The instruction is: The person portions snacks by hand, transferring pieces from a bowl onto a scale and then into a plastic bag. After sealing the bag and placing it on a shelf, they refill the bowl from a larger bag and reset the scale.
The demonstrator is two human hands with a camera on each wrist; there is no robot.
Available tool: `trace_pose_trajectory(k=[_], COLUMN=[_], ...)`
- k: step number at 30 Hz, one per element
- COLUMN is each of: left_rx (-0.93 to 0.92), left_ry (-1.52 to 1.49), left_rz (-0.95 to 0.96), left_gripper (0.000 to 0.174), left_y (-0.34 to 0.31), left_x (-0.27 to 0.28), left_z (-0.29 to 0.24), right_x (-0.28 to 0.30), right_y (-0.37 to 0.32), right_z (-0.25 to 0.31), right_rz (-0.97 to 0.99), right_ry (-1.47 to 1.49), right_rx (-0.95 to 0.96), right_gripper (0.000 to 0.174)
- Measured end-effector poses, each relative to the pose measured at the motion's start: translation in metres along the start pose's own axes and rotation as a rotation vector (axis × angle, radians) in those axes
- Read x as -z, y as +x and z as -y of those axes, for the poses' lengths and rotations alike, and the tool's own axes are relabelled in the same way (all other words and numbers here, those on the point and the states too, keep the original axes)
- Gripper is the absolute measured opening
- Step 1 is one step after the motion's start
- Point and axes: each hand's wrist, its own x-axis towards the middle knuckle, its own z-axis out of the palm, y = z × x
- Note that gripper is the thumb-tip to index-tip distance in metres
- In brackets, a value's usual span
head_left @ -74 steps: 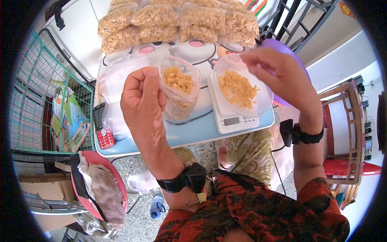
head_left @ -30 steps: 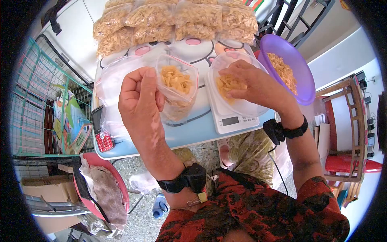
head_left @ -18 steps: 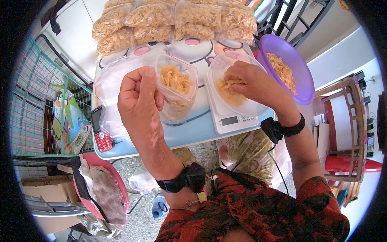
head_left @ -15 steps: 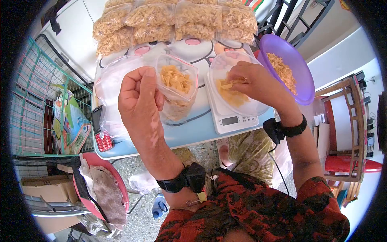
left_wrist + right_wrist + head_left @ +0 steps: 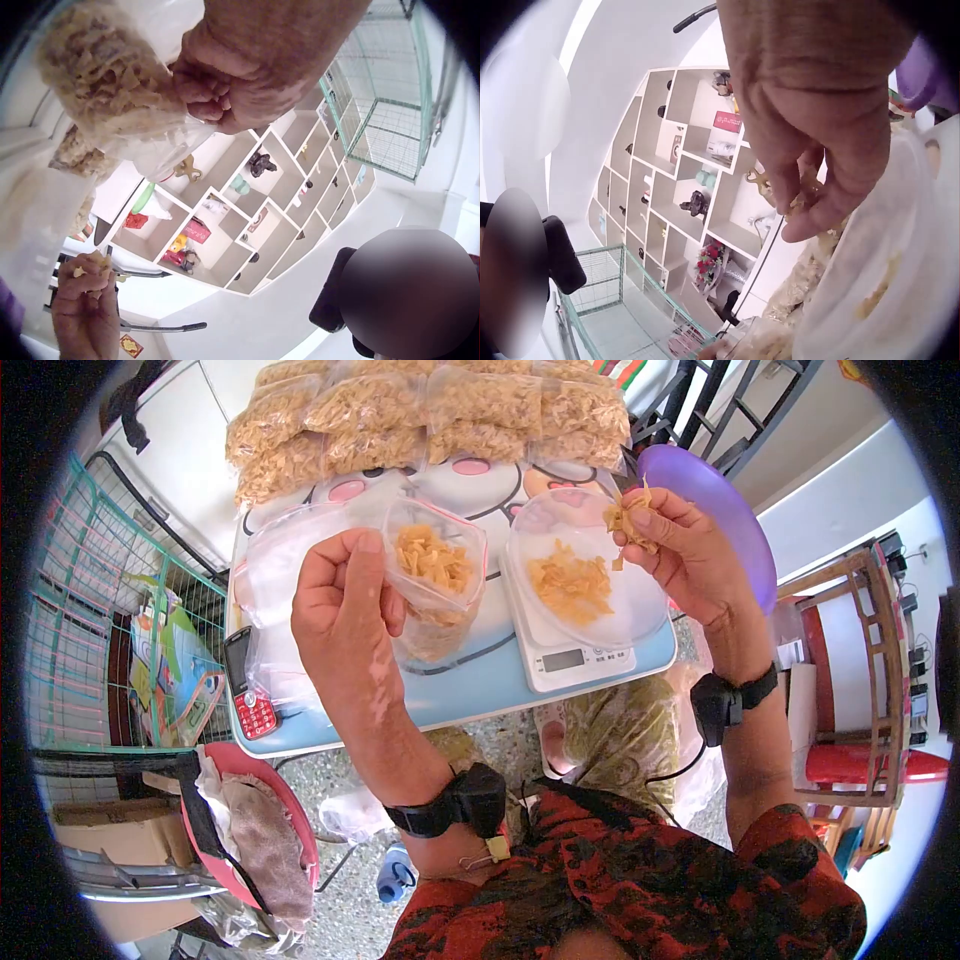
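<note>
My left hand [image 5: 345, 595] pinches the rim of a clear zip bag [image 5: 440, 622], which stands upright with its mouth open and dry yellowish flakes inside. In the left wrist view the bag [image 5: 112, 82] hangs full of flakes beside the curled fingers. My right hand [image 5: 695, 555] holds a small clump of flakes [image 5: 632, 525] between thumb and fingers, raised over the right rim of a translucent bowl [image 5: 640, 605]. More flakes [image 5: 570, 582] lie in that bowl. Beneath it is a white kitchen scale [image 5: 580, 670]; its display is too small to read.
Filled bags [image 5: 370, 405] are stacked along the table's far side. A purple basin [image 5: 735, 510] stands behind my right hand. Flat plastic bags [image 5: 285, 560] and a red phone [image 5: 255, 712] lie at the left. A green wire cage [image 5: 130, 610] is beside the table.
My right hand dipped into the translucent bowl, closed on some flakes and lifted them up to the right. The left hand has kept its grip on the bag.
</note>
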Motion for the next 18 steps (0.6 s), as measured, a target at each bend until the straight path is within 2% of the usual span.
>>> trace_pose_trajectory(k=[6,12,18], left_rx=[0.014,0.013,0.021], left_ry=[0.009,-0.021,-0.028], left_rz=[-0.002,0.037,0.022], left_gripper=[0.015,0.016,0.015], left_y=[-0.001,-0.001,-0.001], left_x=[-0.004,-0.006,-0.006], left_z=[0.000,0.003,0.001], right_x=[-0.007,-0.066,-0.118], right_y=[-0.005,-0.007,0.012], right_z=[0.004,0.024,0.013], right_rz=[0.045,0.083,0.215], right_ry=[0.080,0.064,-0.470], right_rx=[0.036,0.216,0.399], right_gripper=[0.019,0.019,0.016])
